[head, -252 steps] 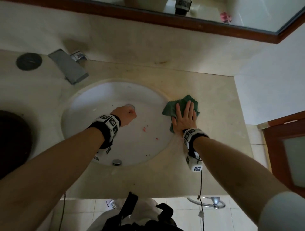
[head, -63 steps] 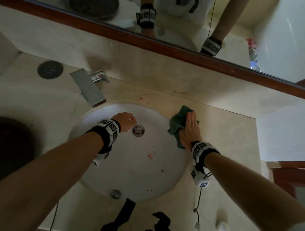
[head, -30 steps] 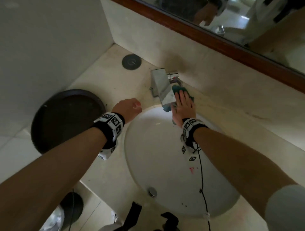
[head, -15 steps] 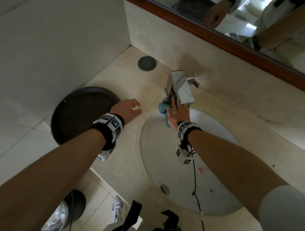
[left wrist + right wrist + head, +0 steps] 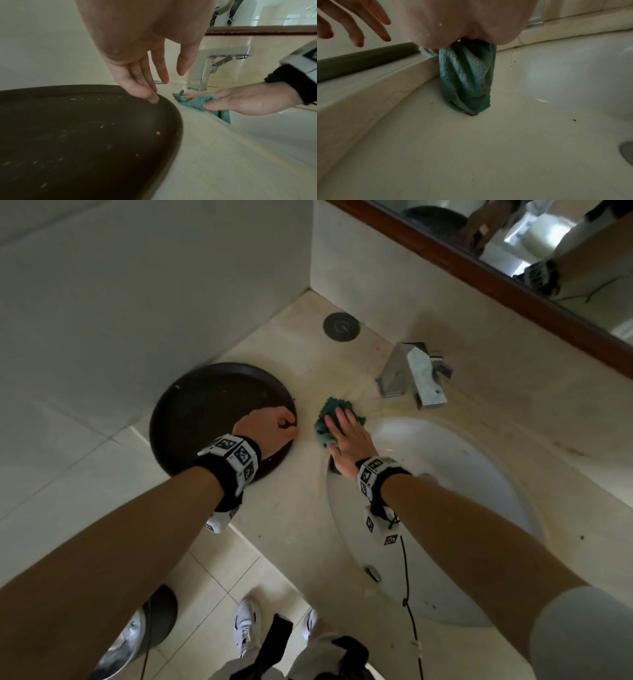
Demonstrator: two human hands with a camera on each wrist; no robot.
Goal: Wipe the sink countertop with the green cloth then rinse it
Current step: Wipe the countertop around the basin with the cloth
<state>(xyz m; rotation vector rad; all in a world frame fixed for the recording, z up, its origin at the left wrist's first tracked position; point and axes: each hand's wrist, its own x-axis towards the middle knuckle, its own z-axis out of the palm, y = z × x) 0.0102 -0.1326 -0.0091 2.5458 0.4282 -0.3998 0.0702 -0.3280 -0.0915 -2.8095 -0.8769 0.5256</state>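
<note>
- 2 hands are in play: the right hand [image 5: 346,440] lies flat, fingers straight, pressing the green cloth [image 5: 330,414] onto the countertop [image 5: 291,518] between the faucet [image 5: 416,378] and the sink [image 5: 479,508] rim.
- One cloth end hangs over the rim into the basin (speckled red).
- The left hand [image 5: 149,70] hovers relaxed, holding nothing, over the dark tray [image 5: 77,135].
- Best practice, I judge: keep the palm flat, sweep crumbs toward the basin, gather the trailing end.
</note>
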